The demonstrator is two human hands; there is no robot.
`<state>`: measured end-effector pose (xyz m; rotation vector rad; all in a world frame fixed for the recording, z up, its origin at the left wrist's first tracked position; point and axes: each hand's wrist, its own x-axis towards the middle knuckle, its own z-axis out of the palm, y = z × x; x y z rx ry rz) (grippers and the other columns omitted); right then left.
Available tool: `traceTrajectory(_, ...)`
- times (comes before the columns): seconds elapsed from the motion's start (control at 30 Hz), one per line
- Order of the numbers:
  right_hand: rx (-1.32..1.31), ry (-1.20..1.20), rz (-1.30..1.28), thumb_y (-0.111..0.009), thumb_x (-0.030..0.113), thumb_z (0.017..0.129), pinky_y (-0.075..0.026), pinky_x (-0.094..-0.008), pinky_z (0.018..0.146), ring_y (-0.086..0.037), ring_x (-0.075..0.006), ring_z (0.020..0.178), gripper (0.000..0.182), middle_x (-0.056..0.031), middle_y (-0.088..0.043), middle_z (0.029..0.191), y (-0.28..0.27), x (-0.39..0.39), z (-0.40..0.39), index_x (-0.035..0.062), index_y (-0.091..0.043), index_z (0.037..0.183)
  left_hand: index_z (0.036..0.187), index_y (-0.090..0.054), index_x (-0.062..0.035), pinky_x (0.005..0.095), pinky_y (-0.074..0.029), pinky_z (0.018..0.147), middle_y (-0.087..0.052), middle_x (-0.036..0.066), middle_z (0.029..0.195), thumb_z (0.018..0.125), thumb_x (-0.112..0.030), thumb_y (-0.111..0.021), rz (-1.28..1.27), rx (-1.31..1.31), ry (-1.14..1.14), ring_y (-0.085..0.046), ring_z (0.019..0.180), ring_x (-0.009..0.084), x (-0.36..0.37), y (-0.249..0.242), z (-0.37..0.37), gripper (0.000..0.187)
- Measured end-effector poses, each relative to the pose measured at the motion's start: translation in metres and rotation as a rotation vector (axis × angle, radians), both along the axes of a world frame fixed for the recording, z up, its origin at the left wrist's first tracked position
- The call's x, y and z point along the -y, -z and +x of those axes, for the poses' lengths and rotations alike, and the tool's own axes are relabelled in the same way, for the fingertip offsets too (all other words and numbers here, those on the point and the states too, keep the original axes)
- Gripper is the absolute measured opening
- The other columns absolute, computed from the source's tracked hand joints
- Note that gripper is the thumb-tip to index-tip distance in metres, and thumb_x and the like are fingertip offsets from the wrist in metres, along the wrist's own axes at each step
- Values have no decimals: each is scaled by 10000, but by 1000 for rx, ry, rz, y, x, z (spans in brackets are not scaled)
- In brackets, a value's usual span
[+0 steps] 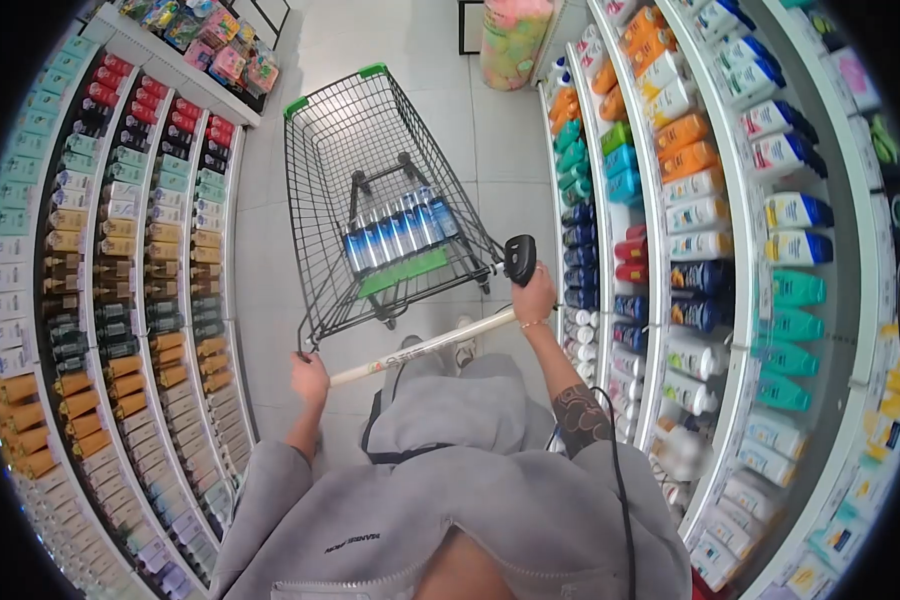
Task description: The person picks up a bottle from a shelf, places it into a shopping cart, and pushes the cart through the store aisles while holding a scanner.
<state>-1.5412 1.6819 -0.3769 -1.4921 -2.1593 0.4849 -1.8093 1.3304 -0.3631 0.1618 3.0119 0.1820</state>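
1. Orange tubes (82, 408) sit on shelving left of the cart (373, 71), well apart from it.
2. Left hand (311, 380): closed round the left end of the handle, at the cart's near left corner.
3. Cart: on the floor just ahead of the person, handle end nearest. Long axis runs away from the body, skewed left; green-cornered front points forward and left.
4. Cans (398, 232), blue and silver, lined up in a row inside the cart, nearer its handle end.
5. Handle (420, 352): crosswise at the cart's near side, right end farther forward than left.
6. Good handling, my read: light grip at both ends, even force, wrists straight; watch corner clearance with that skew.
7. Right hand (532, 295): closed at the handle's right end, by a black plastic piece (519, 260). Can't tell if fingers touch that.
8. Bottles (688, 158), orange, shelved right of the cart.
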Motion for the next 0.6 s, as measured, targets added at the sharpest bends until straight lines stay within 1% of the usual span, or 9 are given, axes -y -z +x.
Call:
traceTrajectory(0.03, -9, 15, -30, -659, 101, 673, -461, -444, 736, -571, -363, 840, 381, -153, -565, 903, 0, -6, -12, 13, -536, 1023, 941, -532, -73, 496, -466, 668, -647, 167, 773, 851, -285, -478, 28, 1, -25, -618, 738, 393, -6, 2, -13, 237)
traceTrajectory(0.13, -39, -4, -3, -652, 108, 685, -463, -448, 721, -573, -365, 836, 346, -154, -567, 894, -2, -27, -48, 15, -538, 997, 954, -547, -71, 495, -469, 671, -650, 174, 794, 852, -291, -479, 25, -2, -41, -619, 751, 392, -32, -6, -50, 252)
traceTrajectory(0.17, -41, 5, -42, -653, 111, 687, -462, -448, 724, -573, -363, 838, 344, -152, -567, 893, -3, -32, -60, 13, -539, 997, 954, -547, -71, 495, -469, 671, -650, 174, 794, 852, -291, -479, 35, 8, -54, -619, 751, 392, -37, -6, -60, 252)
traceTrajectory(0.27, -24, 6, -66, -664, 113, 688, -462, -443, 730, -572, -360, 847, 353, -150, -571, 902, -3, -55, -94, 8, -537, 1001, 937, -553, -65, 486, -479, 628, -651, 164, 748, 858, -264, -477, 47, -53, -19, -626, 707, 382, -64, -5, -102, 228)
traceTrajectory(0.33, -66, -21, -11, -678, 111, 682, -462, -439, 734, -572, -360, 857, 372, -155, -574, 918, 2, -67, -117, 4, -538, 1009, 966, -563, -65, 489, -483, 635, -650, 176, 758, 859, -268, -478, 2, -64, -31, -627, 714, 384, -79, -7, -127, 245)
traceTrajectory(0.37, -51, 3, -70, -683, 108, 679, -460, -436, 741, -571, -364, 860, 382, -164, -575, 923, 0, -72, -130, -3, -539, 1015, 993, -568, -66, 490, -485, 631, -649, 187, 762, 864, -274, -473, 7, -80, 12, -628, 718, 386, -84, -5, -144, 263)
traceTrajectory(0.47, -85, 9, -82, -679, 108, 682, -460, -435, 742, -571, -369, 854, 385, -170, -577, 915, -1, -91, -167, -10, -539, 1021, 1005, -568, -64, 486, -484, 623, -646, 197, 759, 872, -276, -466, 67, -35, 7, -627, 725, 391, -108, -5, -187, 270)
traceTrajectory(0.53, -81, 5, -56, -679, 114, 687, -463, -439, 736, -574, -383, 853, 381, -181, -588, 925, 6, -105, -193, -13, -536, 1017, 1023, -555, -58, 484, -479, 612, -642, 202, 750, 879, -273, -463, 69, -43, 10, -624, 719, 392, -128, -6, -220, 274)
traceTrajectory(0.6, -117, 81, -74, -656, 122, 731, -457, -447, 720, -569, -418, 849, 310, -219, -597, 899, 7, -115, -216, 1, -544, 993, 988, -559, -79, 486, -469, 642, -642, 196, 783, 879, -294, -456, 76, -14, -37, -619, 740, 386, -147, -14, -242, 262)
